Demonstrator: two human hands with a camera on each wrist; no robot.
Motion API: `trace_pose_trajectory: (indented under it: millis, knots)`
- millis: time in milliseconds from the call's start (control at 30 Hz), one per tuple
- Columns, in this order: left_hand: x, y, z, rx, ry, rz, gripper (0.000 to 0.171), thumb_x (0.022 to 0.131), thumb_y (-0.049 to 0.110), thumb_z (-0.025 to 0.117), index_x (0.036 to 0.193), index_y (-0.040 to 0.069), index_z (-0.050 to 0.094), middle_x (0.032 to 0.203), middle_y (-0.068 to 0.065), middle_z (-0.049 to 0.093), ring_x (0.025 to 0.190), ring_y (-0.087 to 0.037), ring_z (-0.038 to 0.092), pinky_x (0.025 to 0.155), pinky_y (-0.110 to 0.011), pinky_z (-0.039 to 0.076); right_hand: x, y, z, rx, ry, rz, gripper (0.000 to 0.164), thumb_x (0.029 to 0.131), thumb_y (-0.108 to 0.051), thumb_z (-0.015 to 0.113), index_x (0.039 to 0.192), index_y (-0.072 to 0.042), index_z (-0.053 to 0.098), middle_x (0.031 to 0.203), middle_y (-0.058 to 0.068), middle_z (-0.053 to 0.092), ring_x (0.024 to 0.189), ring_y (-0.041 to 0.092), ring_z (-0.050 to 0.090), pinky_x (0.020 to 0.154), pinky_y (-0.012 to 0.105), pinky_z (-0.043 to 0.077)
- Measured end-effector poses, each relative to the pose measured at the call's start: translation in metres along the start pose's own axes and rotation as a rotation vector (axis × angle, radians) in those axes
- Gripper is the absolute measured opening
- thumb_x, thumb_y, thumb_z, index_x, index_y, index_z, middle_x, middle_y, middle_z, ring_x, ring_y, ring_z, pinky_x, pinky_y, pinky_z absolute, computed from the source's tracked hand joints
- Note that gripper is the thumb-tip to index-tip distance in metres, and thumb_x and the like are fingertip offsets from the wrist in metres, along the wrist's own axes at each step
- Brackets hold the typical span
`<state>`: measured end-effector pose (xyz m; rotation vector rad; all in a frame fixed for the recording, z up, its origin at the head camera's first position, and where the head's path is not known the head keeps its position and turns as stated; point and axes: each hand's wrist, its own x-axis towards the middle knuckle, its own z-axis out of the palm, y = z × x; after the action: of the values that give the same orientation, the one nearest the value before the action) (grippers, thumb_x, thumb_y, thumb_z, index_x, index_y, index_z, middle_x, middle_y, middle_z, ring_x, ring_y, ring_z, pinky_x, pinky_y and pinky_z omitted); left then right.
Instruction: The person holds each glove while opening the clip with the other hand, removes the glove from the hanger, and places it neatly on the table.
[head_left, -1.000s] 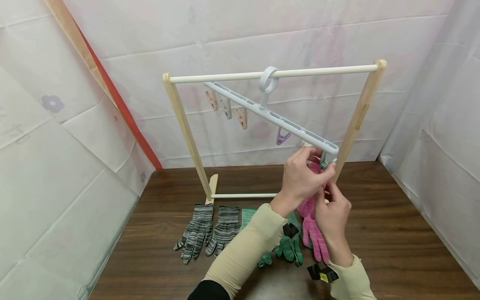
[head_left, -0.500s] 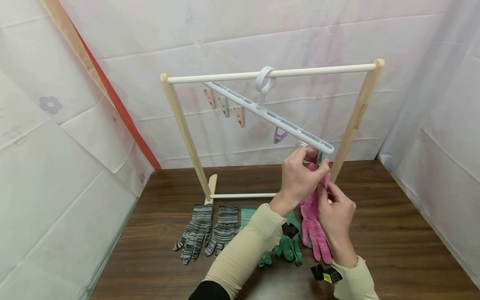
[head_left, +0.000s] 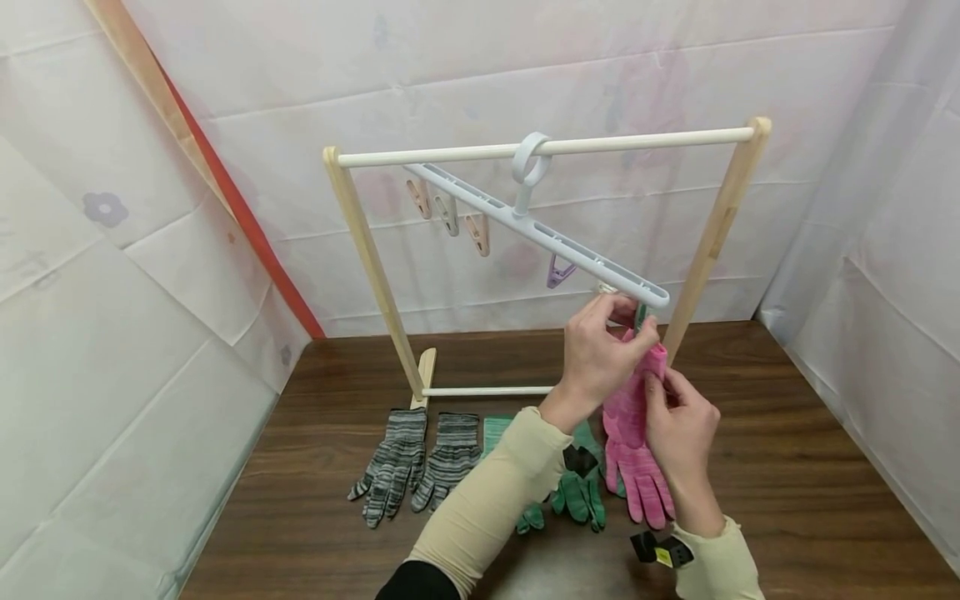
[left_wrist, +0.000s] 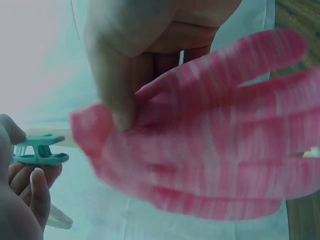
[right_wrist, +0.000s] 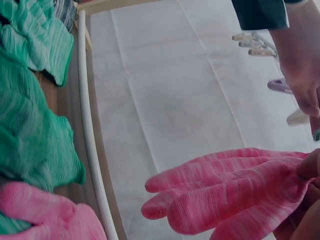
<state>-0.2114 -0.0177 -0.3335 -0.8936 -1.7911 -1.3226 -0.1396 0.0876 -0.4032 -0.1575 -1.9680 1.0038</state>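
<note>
Near the right end of the pale hanger (head_left: 540,229), my left hand (head_left: 600,342) pinches a green clothespin (left_wrist: 42,150). My right hand (head_left: 682,412) pinches a pink knit glove (head_left: 626,408) by its cuff, just below the clothespin. In the left wrist view, a gap shows between the clothespin's tips and the cuff. The fingers of the held glove hang free in the right wrist view, where more pink knit fabric (right_wrist: 45,215) lies at lower left over green gloves.
The hanger hooks over the bar of a wooden rack (head_left: 723,225). Peach, grey and purple clothespins (head_left: 557,272) hang along it. Two grey-striped gloves (head_left: 450,446) and green gloves (head_left: 577,496) lie on the brown table (head_left: 787,467), partly behind my left forearm.
My right hand has shifted slightly right, drawing the pink glove along and spreading its cuff more into view. The left hand has stayed almost still at the clothespin.
</note>
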Motion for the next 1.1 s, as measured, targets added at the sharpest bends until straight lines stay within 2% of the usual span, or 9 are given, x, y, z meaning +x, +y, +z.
trace_pose_trajectory:
  millis: [300, 567, 700, 833, 1100]
  knots:
    - [-0.001, 0.001, -0.001, -0.125, -0.061, -0.03, 0.026, 0.076, 0.019, 0.072, 0.093, 0.006, 0.057, 0.082, -0.001, 0.062, 0.069, -0.001, 0.06, 0.06, -0.01, 0.049, 0.008, 0.011, -0.01, -0.028, -0.011, 0.078, 0.018, 0.089, -0.017, 0.064, 0.096, -0.003, 0.072, 0.077, 0.007, 0.069, 0.058, -0.004, 0.052, 0.051, 0.008, 0.039]
    - [-0.001, -0.001, 0.001, -0.171, -0.043, -0.054, 0.027, 0.078, 0.017, 0.071, 0.097, 0.005, 0.057, 0.086, -0.002, 0.06, 0.076, 0.0, 0.06, 0.061, -0.012, 0.05, 0.012, 0.014, -0.018, -0.095, -0.071, 0.113, 0.015, 0.088, -0.015, 0.064, 0.096, -0.004, 0.071, 0.072, 0.008, 0.065, 0.058, -0.001, 0.048, 0.053, 0.012, 0.036]
    - [-0.002, -0.001, 0.001, -0.173, -0.041, -0.061, 0.027, 0.078, 0.018, 0.071, 0.098, 0.005, 0.057, 0.086, -0.002, 0.06, 0.077, 0.0, 0.06, 0.062, -0.011, 0.049, 0.014, 0.02, -0.023, -0.134, -0.123, 0.12, 0.015, 0.088, -0.014, 0.064, 0.097, -0.004, 0.071, 0.074, 0.009, 0.066, 0.059, -0.001, 0.048, 0.054, 0.014, 0.036]
    - [-0.002, -0.001, 0.0, -0.18, -0.053, -0.065, 0.028, 0.079, 0.018, 0.071, 0.099, 0.006, 0.057, 0.086, -0.002, 0.06, 0.077, 0.0, 0.06, 0.062, -0.011, 0.049, 0.017, 0.026, -0.03, -0.185, -0.184, 0.144, 0.019, 0.09, -0.018, 0.062, 0.099, -0.004, 0.07, 0.076, 0.011, 0.066, 0.062, 0.005, 0.049, 0.054, 0.016, 0.036]
    - [-0.002, 0.0, -0.002, -0.18, -0.056, -0.071, 0.028, 0.079, 0.018, 0.071, 0.099, 0.005, 0.057, 0.087, -0.002, 0.06, 0.077, 0.0, 0.059, 0.059, -0.011, 0.049, 0.026, 0.038, -0.047, -0.275, -0.426, 0.171, 0.029, 0.095, -0.027, 0.054, 0.105, -0.003, 0.066, 0.084, 0.015, 0.066, 0.074, 0.024, 0.056, 0.06, 0.031, 0.041]
